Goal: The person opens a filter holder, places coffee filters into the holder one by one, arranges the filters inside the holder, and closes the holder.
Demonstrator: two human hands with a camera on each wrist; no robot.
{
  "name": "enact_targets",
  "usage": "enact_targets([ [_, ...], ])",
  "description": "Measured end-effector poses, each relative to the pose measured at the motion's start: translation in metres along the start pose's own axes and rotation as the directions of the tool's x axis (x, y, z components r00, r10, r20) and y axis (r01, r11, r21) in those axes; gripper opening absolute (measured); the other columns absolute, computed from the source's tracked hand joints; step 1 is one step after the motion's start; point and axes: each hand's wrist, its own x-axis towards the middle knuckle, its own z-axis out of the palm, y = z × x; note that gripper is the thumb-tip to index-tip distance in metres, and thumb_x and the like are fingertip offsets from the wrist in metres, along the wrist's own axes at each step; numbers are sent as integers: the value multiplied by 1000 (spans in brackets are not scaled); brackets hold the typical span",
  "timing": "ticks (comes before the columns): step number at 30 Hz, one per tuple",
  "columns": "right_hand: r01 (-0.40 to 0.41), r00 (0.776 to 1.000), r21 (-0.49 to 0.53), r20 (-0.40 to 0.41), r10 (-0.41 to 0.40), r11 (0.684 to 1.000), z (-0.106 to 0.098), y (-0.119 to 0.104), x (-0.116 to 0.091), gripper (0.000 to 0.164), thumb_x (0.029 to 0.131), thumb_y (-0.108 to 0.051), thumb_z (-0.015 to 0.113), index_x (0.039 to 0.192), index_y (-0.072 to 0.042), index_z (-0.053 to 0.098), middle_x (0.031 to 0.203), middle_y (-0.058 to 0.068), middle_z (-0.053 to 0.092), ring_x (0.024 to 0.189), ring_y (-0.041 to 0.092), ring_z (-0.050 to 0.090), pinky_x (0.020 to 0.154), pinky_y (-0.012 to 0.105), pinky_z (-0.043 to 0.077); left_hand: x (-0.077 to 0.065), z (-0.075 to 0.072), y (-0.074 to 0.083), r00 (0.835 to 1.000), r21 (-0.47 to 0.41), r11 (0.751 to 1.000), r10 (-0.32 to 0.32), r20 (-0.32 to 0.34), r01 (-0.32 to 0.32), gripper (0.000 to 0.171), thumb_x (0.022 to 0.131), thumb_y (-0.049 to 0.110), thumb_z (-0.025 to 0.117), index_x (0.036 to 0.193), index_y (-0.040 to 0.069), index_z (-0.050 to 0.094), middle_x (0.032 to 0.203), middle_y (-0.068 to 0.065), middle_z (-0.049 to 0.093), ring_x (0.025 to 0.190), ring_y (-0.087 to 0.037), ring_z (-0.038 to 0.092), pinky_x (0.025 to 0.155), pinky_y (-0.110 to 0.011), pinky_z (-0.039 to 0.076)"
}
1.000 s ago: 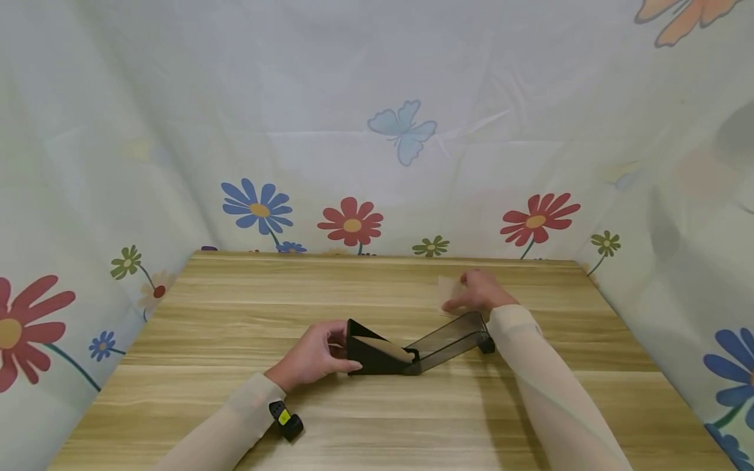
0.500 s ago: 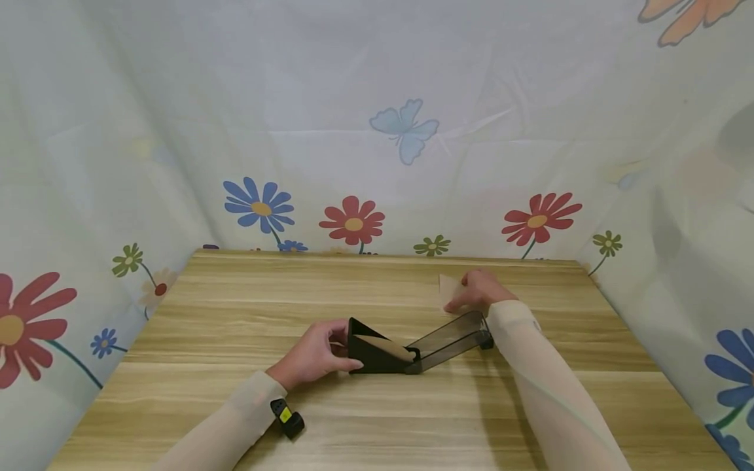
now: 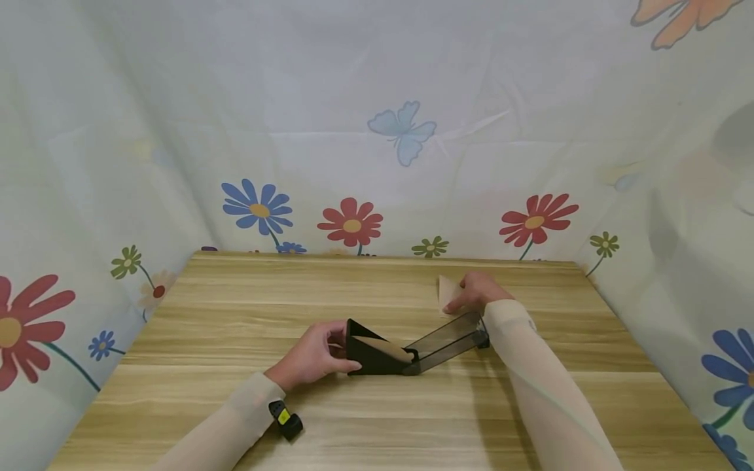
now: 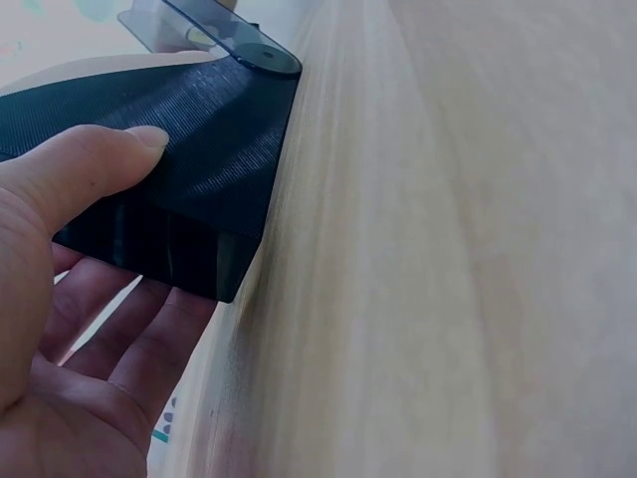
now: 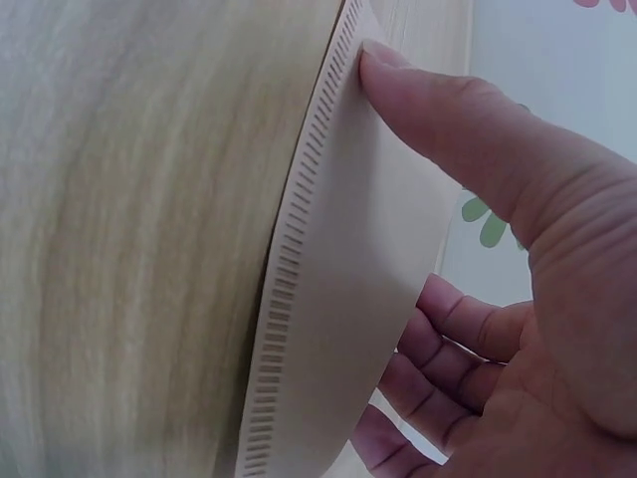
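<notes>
A black coffee filter box stands on the table with its clear smoky lid swung out to the right. Tan filter papers show inside it. My left hand grips the box's left end, thumb on the near side and fingers behind and below. Beyond the lid, my right hand pinches a tan coffee filter paper by its edge. The thumb lies on the paper's face, and the other fingers curl at its far edge. A crimped seam runs along the paper's side close to the tabletop.
The wood-grain table reaches back to a white curtain printed with flowers and butterflies, which also hangs at both sides. A black device with a yellow label sits at the left cuff.
</notes>
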Motion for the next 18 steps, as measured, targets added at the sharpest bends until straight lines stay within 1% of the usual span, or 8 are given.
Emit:
enact_targets([
  [2, 1, 1000, -4, 0, -1, 1000, -1, -1, -1, 86, 78, -42, 89, 137, 11, 56, 138, 30, 59, 112, 35, 62, 96, 50, 53, 0, 0, 1, 1000, 1, 1000, -7, -1, 7, 29, 79, 22, 90, 96, 20, 67, 101, 3, 71, 95, -14, 69, 86, -26, 57],
  [4, -4, 1000, 0, -2, 4, 1000, -1, -1, -1, 84, 78, -42, 89, 135, 11, 57, 135, 29, 61, 106, 33, 63, 92, 48, 54, 0, 0, 1, 1000, 5, 1000, -11, -2, 11, 29, 79, 23, 90, 96, 20, 67, 101, 3, 71, 95, -15, 69, 87, -26, 57],
  [8, -13, 1000, 12, -13, 13, 1000, 2, -3, -2, 78, 77, -41, 90, 130, 9, 62, 124, 24, 67, 95, 27, 61, 83, 42, 54, -1, -1, 1, 1000, 5, 1000, -22, -2, 22, 29, 79, 24, 91, 96, 21, 67, 101, 4, 71, 95, -15, 69, 87, -25, 56],
  [12, -8, 1000, -3, -23, 8, 1000, 1, -5, -2, 74, 77, -41, 90, 126, 8, 64, 118, 22, 68, 91, 27, 60, 80, 41, 52, -1, -1, -1, 1000, 4, 1000, -19, -2, 19, 29, 79, 24, 90, 95, 21, 66, 101, 3, 71, 95, -14, 69, 87, -25, 56],
  [15, -7, 1000, -19, -26, 6, 1000, 1, -5, -1, 68, 76, -42, 90, 120, 6, 67, 109, 19, 70, 87, 26, 59, 75, 38, 51, 0, -2, -2, 1000, 7, 1000, -9, -1, 9, 29, 79, 24, 90, 96, 19, 67, 101, 2, 71, 94, -13, 69, 86, -25, 57],
  [18, -11, 1000, -9, -21, 11, 1000, 1, -3, 2, 60, 74, -42, 91, 110, 2, 71, 97, 13, 69, 82, 24, 58, 69, 34, 48, 0, -1, -3, 1000, 14, 1000, 4, -1, -4, 29, 80, 24, 90, 97, 18, 67, 101, 1, 72, 94, -13, 69, 87, -26, 57],
])
